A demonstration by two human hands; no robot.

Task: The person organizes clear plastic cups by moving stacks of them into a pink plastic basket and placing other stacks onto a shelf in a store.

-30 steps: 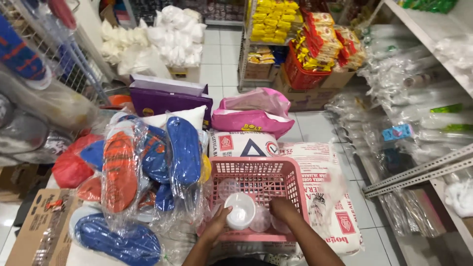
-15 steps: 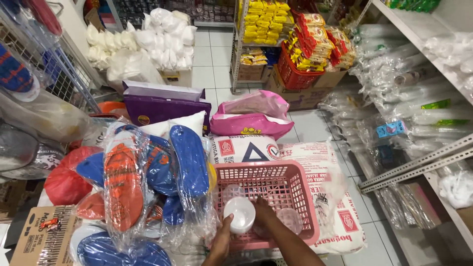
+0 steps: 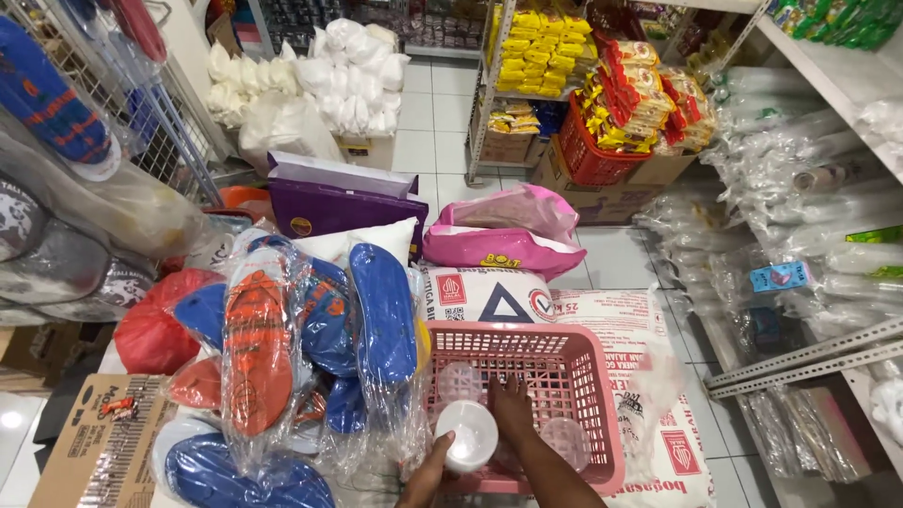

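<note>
While the left hand (image 3: 428, 473) gripped a white plastic container (image 3: 467, 435) at the near rim of the pink basket (image 3: 574, 350), the right hand (image 3: 511, 404) lay flat and unclenched on the basket floor just beyond it, holding nothing. Clear tubs (image 3: 567, 440) sat beside the right wrist, and bagged sandals (image 3: 320, 348) crowded left of the holding hand. In this head view, the container looked likely to slip from so low a grip, or catch on the rim.
</note>
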